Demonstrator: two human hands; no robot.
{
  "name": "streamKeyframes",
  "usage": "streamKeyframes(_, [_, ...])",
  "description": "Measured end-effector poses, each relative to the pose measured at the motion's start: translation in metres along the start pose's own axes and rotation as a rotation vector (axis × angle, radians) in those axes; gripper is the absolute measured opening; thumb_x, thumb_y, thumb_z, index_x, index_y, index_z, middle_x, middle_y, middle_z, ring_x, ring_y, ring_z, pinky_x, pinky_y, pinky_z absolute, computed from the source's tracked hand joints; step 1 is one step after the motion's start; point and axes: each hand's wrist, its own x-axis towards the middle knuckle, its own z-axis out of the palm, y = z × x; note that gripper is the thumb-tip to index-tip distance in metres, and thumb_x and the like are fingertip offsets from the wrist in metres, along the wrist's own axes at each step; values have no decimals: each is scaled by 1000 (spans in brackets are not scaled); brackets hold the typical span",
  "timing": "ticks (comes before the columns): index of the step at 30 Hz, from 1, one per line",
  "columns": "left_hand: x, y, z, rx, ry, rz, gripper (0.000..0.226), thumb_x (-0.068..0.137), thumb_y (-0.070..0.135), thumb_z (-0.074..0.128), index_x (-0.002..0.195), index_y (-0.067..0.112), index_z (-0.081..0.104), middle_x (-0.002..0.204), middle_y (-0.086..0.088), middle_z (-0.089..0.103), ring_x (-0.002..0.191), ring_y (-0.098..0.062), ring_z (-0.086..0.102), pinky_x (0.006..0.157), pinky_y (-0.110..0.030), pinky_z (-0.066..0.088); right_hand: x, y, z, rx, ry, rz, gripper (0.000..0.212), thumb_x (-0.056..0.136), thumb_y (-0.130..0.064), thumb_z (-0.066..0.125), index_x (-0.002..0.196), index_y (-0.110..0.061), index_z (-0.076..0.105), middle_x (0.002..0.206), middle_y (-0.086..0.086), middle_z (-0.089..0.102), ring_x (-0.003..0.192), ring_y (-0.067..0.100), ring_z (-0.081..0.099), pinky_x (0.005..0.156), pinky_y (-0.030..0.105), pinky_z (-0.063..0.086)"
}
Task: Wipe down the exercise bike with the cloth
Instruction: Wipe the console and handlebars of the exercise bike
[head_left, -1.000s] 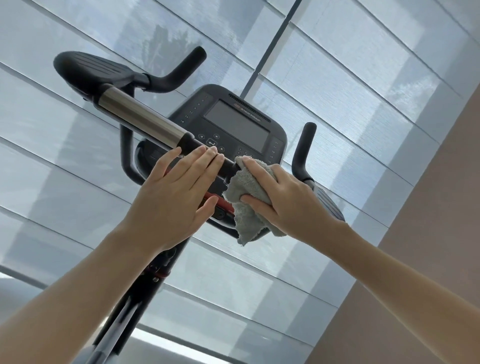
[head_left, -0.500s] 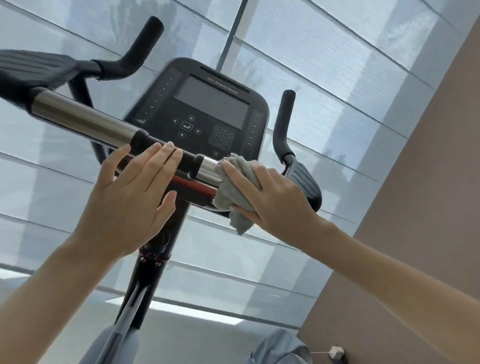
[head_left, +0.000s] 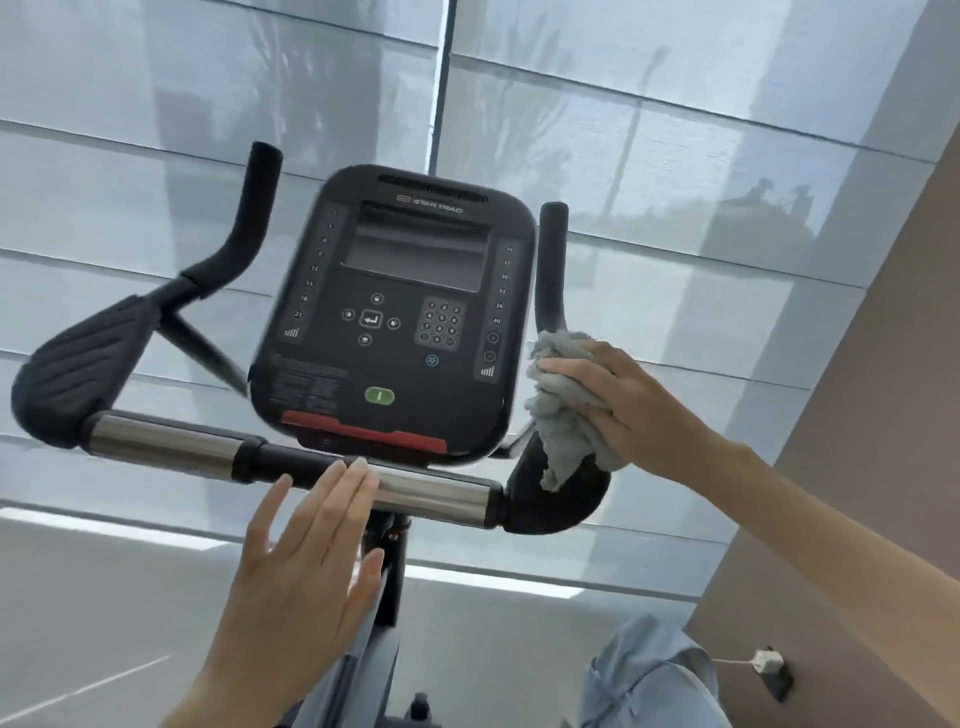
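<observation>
Head view: the exercise bike's console (head_left: 395, 317) carries the words "STAR TRAC" in pale letters above its dark screen. Columns of small numbers run down both sides of the screen, a number keypad sits to its lower right, an arrow key sits amid round buttons, and a green oval button and a red strip lie along the bottom edge. The finer print on the lower left is too blurred to read.

The right hand (head_left: 631, 405) is clenched around the cloth (head_left: 563, 410), a crumpled grey terry rag, pressing it against the black right handlebar horn (head_left: 551, 270) where that meets the padded elbow rest (head_left: 556, 499). The left hand (head_left: 306, 561) is flat and loose, fingers together, holding nothing, its fingertips lying on the crossbar (head_left: 431, 493) of shiny metal sleeves and black joints. Well left of that hand are the ribbed left elbow pad (head_left: 78, 369) and the curved left horn (head_left: 244, 228).

Behind everything hang pale woven window blinds (head_left: 675, 182). Below the right forearm are a light blue trouser knee (head_left: 649, 670), a brown wall (head_left: 883, 467) and a wall socket (head_left: 769, 662) with a white plug.
</observation>
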Motion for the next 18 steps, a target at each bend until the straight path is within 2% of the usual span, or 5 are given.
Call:
streamKeyframes(4, [11,12,-2,-5,-91,12,55,98,37,26,131,4,54,137,-11,53,132,-22,38,113,-50,19,32,33,25,17,-377,142,25,98,-16,47,117,-9,62,127,6,57,121,21,46,105,37,31])
streamKeyframes(7, [15,18,2,-21,-116,31,53,99,37,26,131,6,55,137,-9,53,132,-21,40,113,-50,20,38,33,33,-95,-408,140,27,97,-25,46,83,-9,62,86,1,64,91,21,55,87,39,39])
streamKeyframes(9, [16,24,4,-35,-108,47,51,97,37,31,131,7,55,137,-8,54,132,-20,41,114,-50,19,36,24,31,-172,-390,98,29,97,-29,44,74,-16,54,76,-4,58,85,22,55,83,39,39])
streamKeyframes(12, [20,29,5,-80,-106,41,50,98,36,31,131,7,55,137,-7,54,132,-19,42,115,-48,17,24,-2,38,-146,-382,-6,29,98,-31,42,82,-15,61,79,-2,63,83,21,56,82,37,37])
streamKeyframes(18, [32,35,-2,-94,-130,26,51,95,33,34,134,5,51,140,-9,50,134,-22,41,110,-51,26,-16,-30,38,308,-216,-32,22,96,-18,49,108,-8,64,103,1,66,99,17,55,93,25,37])
